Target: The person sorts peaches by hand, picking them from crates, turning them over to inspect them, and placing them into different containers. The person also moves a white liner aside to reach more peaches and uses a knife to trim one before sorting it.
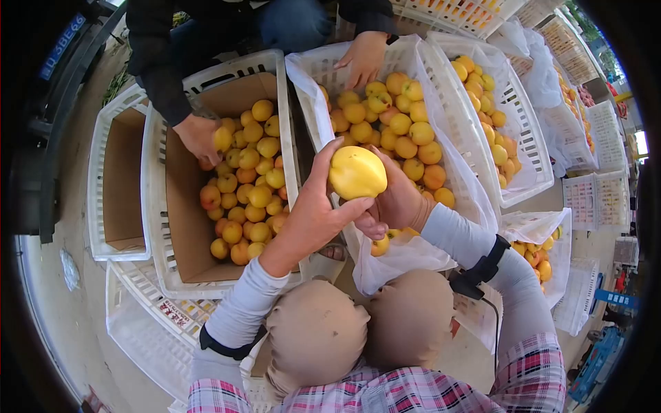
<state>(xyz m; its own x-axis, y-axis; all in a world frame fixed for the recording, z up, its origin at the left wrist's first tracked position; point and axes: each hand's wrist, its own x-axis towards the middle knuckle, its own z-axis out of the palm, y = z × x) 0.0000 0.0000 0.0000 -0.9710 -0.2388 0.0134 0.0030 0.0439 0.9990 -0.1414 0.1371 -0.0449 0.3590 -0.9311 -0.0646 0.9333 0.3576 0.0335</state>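
- Clasping a yellow fruit [357, 172], we wrap our left grip [311, 206] around its left side, thumb along the near side.
- We close our right grip [401, 196] on its right side, lower fingers curled.
- We hold it above the near left part of the white-lined crate [396, 267], right of the cardboard-lined crate [183, 206]; both contain yellow-orange fruits [259, 196].
- Opposite us, a co-worker's one hand [197, 138] grasps fruit at left, the other hand [365, 59] reaching over the white-lined crate.
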